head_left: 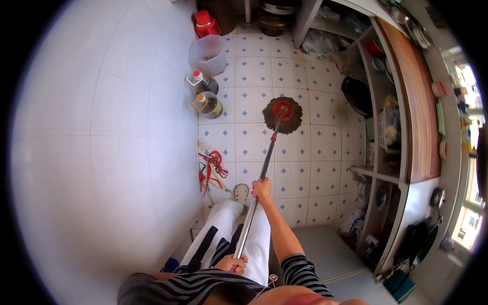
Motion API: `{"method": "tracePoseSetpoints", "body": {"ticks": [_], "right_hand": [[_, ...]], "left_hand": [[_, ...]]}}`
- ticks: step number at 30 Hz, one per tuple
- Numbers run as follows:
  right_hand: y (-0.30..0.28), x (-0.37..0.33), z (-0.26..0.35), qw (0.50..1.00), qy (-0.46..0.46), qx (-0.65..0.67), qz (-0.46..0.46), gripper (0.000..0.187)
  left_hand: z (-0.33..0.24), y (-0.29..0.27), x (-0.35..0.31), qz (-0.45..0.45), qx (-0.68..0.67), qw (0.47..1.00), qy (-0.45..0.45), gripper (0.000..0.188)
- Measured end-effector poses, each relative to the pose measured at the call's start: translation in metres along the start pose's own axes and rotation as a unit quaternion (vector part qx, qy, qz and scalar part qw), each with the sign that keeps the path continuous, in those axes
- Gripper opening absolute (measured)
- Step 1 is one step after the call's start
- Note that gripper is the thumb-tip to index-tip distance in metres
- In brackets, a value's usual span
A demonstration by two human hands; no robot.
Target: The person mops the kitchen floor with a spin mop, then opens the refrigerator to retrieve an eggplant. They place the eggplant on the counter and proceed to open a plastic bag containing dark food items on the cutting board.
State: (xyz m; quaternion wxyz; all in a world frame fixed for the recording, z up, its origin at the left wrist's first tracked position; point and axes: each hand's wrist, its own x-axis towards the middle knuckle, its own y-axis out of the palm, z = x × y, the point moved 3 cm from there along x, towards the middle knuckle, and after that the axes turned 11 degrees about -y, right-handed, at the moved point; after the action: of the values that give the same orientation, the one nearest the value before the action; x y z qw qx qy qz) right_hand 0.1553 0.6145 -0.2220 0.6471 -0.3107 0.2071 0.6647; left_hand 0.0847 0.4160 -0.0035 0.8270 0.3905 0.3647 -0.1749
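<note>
A mop with a metal pole (pixel 265 161) slants away from my body to the floor. Its grey-brown strands and red round head (pixel 282 110) rest on the tiles ahead of me. Near my waist, my left hand (pixel 233 264) is closed round the upper end of the pole. Farther down the pole my right hand (pixel 262 189) grips it, with that arm stretched forward. Both hands share this one mop.
Along the left wall stand a red flask (pixel 207 25), a translucent bin (pixel 209 55) and two large bottles (pixel 207 105). Red and pale strips (pixel 213 165) lie near my shoe (pixel 241 192). Open shelving (pixel 401 127) lines the right, with a black pan (pixel 357 96) beside it.
</note>
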Motion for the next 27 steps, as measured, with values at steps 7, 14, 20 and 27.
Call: {"method": "tracePoseSetpoints", "body": {"ticks": [7, 14, 20, 27], "right_hand": [[0.021, 0.170, 0.097, 0.990, -0.026, -0.081, 0.109, 0.018], [0.061, 0.379, 0.240, 0.980, -0.048, -0.107, 0.158, 0.028], [0.086, 0.503, 0.255, 0.742, -0.371, -0.544, 0.126, 0.027], [0.066, 0.325, 0.152, 0.780, -0.083, -0.505, 0.361, 0.042]], "left_hand": [[-0.138, 0.106, 0.032, 0.035, -0.074, 0.995, 0.055, 0.014], [-0.349, 0.214, 0.093, 0.006, -0.112, 0.973, 0.200, 0.012], [-0.429, 0.211, 0.114, -0.059, -0.006, 0.955, 0.290, 0.018], [-0.235, 0.124, 0.126, -0.218, 0.035, 0.935, 0.276, 0.021]]}}
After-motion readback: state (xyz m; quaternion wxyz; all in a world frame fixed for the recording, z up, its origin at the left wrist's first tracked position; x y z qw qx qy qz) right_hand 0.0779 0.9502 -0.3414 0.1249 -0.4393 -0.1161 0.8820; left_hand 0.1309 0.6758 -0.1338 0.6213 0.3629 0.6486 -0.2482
